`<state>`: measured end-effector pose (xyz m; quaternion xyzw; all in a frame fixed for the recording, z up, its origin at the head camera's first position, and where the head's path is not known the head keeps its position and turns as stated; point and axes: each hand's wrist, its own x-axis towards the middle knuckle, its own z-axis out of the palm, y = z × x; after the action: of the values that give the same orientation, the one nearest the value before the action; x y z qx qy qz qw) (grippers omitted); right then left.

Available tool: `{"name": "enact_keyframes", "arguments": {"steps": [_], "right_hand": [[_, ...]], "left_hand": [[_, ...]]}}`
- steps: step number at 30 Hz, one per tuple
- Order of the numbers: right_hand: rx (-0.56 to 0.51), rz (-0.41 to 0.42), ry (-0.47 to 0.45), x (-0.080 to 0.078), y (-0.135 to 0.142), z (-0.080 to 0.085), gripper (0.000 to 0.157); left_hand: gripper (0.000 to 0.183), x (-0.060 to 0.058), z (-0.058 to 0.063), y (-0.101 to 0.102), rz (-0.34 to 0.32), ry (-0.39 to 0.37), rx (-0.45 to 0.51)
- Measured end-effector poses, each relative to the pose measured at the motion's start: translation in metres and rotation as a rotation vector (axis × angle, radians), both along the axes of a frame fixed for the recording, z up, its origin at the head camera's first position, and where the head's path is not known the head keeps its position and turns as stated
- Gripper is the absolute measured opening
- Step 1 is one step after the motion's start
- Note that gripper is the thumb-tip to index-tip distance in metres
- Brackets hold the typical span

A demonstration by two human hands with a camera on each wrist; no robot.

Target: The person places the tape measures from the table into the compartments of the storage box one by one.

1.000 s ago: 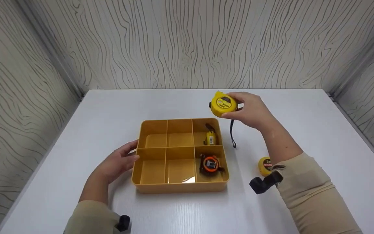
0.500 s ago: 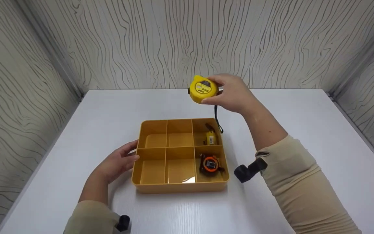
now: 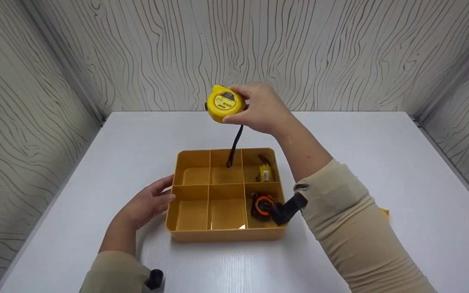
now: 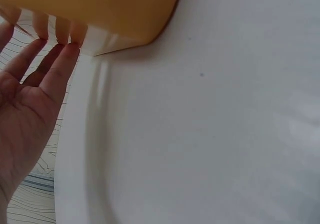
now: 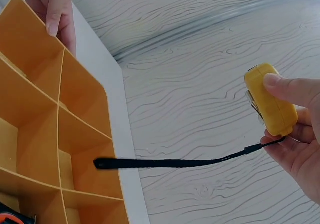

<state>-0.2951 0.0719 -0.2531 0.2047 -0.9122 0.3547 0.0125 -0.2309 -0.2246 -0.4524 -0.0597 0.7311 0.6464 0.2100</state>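
My right hand pinches a yellow tape measure between thumb and fingers, raised above the far side of the box. Its black wrist strap dangles down over the back middle compartment. The mustard divided box has six-way sections on the white table. With straight fingertips, my left hand touches the box's left wall. A small yellow tape measure stands in the back right compartment. In the front right one lies a black and orange tape measure, partly covered by the right wrist's camera.
Another yellow tape measure peeks out from behind the right sleeve, mostly hidden. A wood-grain patterned wall rises behind the white table, with similar panels at both sides.
My right hand has carried the yellow tape measure left and upward, from beside the box's right edge to beyond its back middle. The left hand and the box have stayed put.
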Motion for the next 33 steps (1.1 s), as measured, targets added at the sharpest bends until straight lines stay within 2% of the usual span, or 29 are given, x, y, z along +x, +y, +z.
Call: {"name": "enact_keyframes", "arguments": {"steps": [4,9,15,25,31,33], "right_hand": [[-0.013,0.021,-0.007,0.0,-0.007,-0.013,0.065],[-0.002,0.035,-0.043,0.0,-0.01,-0.042,0.064],[0.037,0.051,-0.071,-0.001,-0.012,-0.07,0.06],[-0.004,0.013,-0.106,-0.001,-0.007,-0.098,0.062],[0.044,-0.036,-0.14,-0.003,-0.002,-0.116,0.063],[0.06,-0.039,-0.143,-0.004,-0.002,-0.121,0.064]], "left_hand": [[0.063,0.0,0.0,0.001,-0.004,0.012,0.001],[0.065,0.0,-0.002,0.002,-0.018,0.026,0.003],[0.068,0.0,-0.002,0.003,-0.002,0.016,-0.004],[0.067,0.002,0.0,0.003,-0.006,0.016,-0.025],[0.065,0.001,0.0,0.005,-0.011,0.024,-0.042],[0.065,0.002,0.0,0.005,-0.016,0.027,-0.011]]}}
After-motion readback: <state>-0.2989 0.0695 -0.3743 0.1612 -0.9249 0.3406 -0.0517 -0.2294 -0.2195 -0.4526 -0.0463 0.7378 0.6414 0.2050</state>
